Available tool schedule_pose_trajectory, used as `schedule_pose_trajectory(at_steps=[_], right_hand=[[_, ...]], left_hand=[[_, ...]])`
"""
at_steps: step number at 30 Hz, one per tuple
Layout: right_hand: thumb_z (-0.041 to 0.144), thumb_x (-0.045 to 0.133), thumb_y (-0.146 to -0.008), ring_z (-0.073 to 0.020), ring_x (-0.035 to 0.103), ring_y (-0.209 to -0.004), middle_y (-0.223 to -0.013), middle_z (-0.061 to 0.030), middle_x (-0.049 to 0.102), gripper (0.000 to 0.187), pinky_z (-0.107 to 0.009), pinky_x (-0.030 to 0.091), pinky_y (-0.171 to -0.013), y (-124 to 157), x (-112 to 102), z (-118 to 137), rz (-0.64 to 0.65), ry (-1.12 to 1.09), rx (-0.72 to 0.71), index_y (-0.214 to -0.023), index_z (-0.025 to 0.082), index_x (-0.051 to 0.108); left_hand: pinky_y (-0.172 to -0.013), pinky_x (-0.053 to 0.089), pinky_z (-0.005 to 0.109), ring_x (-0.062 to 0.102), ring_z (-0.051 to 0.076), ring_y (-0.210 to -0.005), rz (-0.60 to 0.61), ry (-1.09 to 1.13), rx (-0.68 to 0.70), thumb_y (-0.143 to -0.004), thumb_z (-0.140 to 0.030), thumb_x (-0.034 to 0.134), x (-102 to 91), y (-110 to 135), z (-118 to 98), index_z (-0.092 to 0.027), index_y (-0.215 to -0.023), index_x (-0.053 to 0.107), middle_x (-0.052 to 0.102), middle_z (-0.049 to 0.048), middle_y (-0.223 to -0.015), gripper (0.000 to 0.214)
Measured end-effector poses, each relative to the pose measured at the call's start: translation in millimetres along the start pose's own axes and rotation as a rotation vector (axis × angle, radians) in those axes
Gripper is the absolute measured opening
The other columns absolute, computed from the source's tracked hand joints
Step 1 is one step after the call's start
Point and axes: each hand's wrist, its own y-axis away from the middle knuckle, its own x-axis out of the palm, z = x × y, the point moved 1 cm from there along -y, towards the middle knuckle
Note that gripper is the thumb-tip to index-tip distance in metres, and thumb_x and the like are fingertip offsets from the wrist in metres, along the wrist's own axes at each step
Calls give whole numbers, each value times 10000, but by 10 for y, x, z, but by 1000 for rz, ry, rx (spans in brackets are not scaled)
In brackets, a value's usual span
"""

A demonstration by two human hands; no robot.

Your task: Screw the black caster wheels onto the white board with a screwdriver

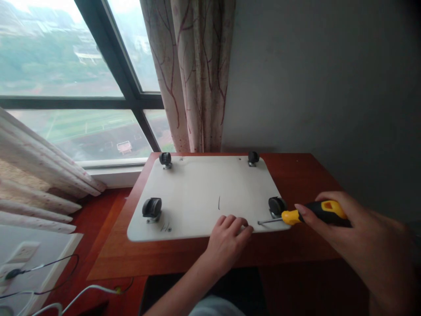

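Observation:
A white board (pixel 200 197) lies flat on a red-brown wooden table (pixel 296 175), with a black caster wheel at each corner. My left hand (pixel 228 239) rests on the board's near edge, fingers curled down onto it and holding nothing. My right hand (pixel 348 232) grips a yellow and black screwdriver (pixel 315 213). Its metal shaft points left, with the tip beside the near right caster (pixel 276 206). The near left caster (pixel 151 208) and the two far casters (pixel 165 159) (pixel 253 158) stand untouched.
A grey wall runs behind and to the right of the table. A patterned curtain (pixel 194 74) hangs at the back beside a large window (pixel 66 79). Cables (pixel 66 298) and a wall socket (pixel 23 252) lie at the lower left.

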Motion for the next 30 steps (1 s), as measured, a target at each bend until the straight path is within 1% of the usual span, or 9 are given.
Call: schedule_pose_trajectory(at_steps=[3, 8, 10, 13, 16, 20, 23, 27, 30], right_hand=[[656, 509, -937, -185, 576, -522, -629, -28, 635, 476, -295, 295, -537, -44, -30, 69, -17, 32, -41, -830, 217, 660], [771, 380, -919, -177, 466, -430, -491, -15, 497, 627, -289, 179, -511, -232, -14, 167, 49, 190, 4, -695, 223, 585], [746, 392, -931, -167, 469, -436, -513, -12, 520, 603, -287, 184, -507, -296, 13, 196, 48, 162, -1, -699, 225, 589], [613, 483, -961, -170, 586, -553, -681, -23, 652, 450, -278, 311, -533, -348, 48, 212, 67, -43, -95, -816, 219, 645], [445, 538, -970, -200, 686, -787, -956, -53, 727, 283, -293, 459, -686, -366, 49, 172, 150, -256, -193, -1078, 213, 657], [264, 496, -964, -222, 661, -1085, -1238, -72, 669, 419, -343, 508, -901, -378, 20, 98, 296, -451, -280, -1383, 251, 491], [259, 521, -952, -239, 654, -1107, -1236, -78, 662, 353, -361, 515, -914, -391, 41, 87, 316, -487, -247, -1305, 251, 521], [372, 580, -963, -235, 696, -903, -1013, -57, 701, 159, -347, 531, -785, -422, 123, 132, 192, -414, -158, -1041, 234, 596], [315, 532, -985, -227, 693, -975, -1068, -61, 697, 149, -340, 530, -849, -444, 130, 172, 193, -477, -172, -1097, 235, 587]], left_hand=[[-752, 364, 352, 557, 195, -872, 10, -23, 18, -975, -215, 595, 25, 16, 19, -239, -1119, 651, 690, 46, -1065, 156], [-745, 359, 348, 557, 191, -879, 27, -14, 34, -971, -213, 602, 14, 10, 49, -241, -1118, 649, 684, 40, -1084, 157], [-747, 363, 347, 556, 190, -881, 28, -20, 35, -972, -213, 599, 14, 1, 75, -241, -1114, 650, 681, 41, -1083, 153], [-756, 374, 342, 555, 193, -885, 28, -29, 27, -976, -220, 592, 26, -21, 126, -238, -1105, 654, 678, 46, -1075, 144], [-772, 386, 338, 553, 194, -894, 31, -23, 28, -973, -223, 596, 37, -51, 183, -236, -1106, 652, 676, 39, -1084, 145], [-780, 395, 337, 554, 191, -905, 25, -15, 15, -971, -235, 605, 30, -97, 251, -245, -1100, 652, 678, 24, -1100, 138], [-772, 404, 339, 558, 192, -897, 21, -2, -1, -971, -252, 605, 11, -129, 273, -248, -1082, 657, 686, 14, -1085, 123], [-791, 418, 352, 569, 206, -919, 51, 39, -43, -975, -261, 583, -24, -159, 254, -246, -1059, 664, 690, 23, -1083, 117], [-811, 432, 362, 584, 216, -935, 78, 106, -82, -974, -297, 577, -55, -178, 224, -240, -1076, 667, 692, 43, -1087, 148]])
